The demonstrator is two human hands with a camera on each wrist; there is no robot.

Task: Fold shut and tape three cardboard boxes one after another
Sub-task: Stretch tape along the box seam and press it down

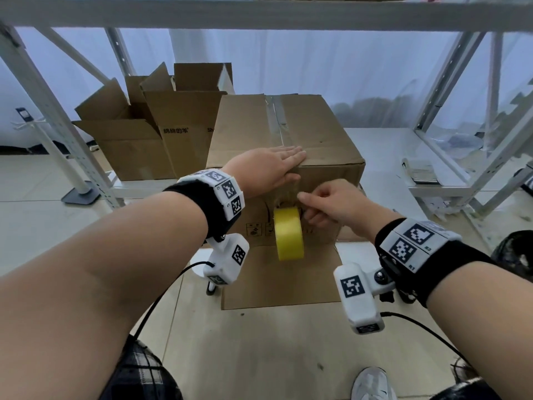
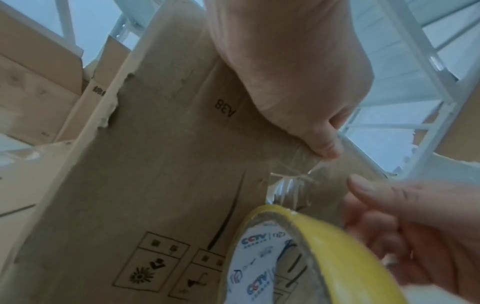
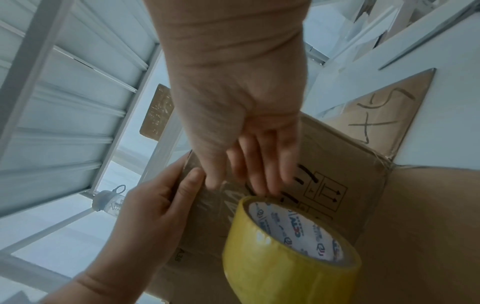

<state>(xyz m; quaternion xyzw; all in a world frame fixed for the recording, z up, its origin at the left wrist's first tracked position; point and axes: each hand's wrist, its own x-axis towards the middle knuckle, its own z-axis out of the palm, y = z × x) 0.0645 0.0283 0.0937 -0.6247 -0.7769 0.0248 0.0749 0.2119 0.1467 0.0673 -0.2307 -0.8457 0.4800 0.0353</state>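
Observation:
A closed cardboard box (image 1: 317, 131) stands in front of me with clear tape along its top seam. My left hand (image 1: 288, 166) lies flat on the top front edge, and its thumb (image 2: 324, 148) presses the tape strip onto the front face (image 2: 155, 164). A yellow tape roll (image 1: 288, 235) hangs against that face just below, still joined to the strip. My right hand (image 1: 314, 206) is at the roll's upper right. Its thumb (image 3: 213, 181) touches the wrinkled strip and its fingers (image 3: 262, 181) reach the rim of the roll (image 3: 272, 257).
Two open cardboard boxes (image 1: 138, 131) stand at the back left, flaps up. A flat sheet of cardboard (image 1: 279, 281) lies on the floor under the taped box. White shelving uprights (image 1: 57, 131) and a low shelf (image 1: 432, 186) flank the spot. My shoe (image 1: 372, 382) is below.

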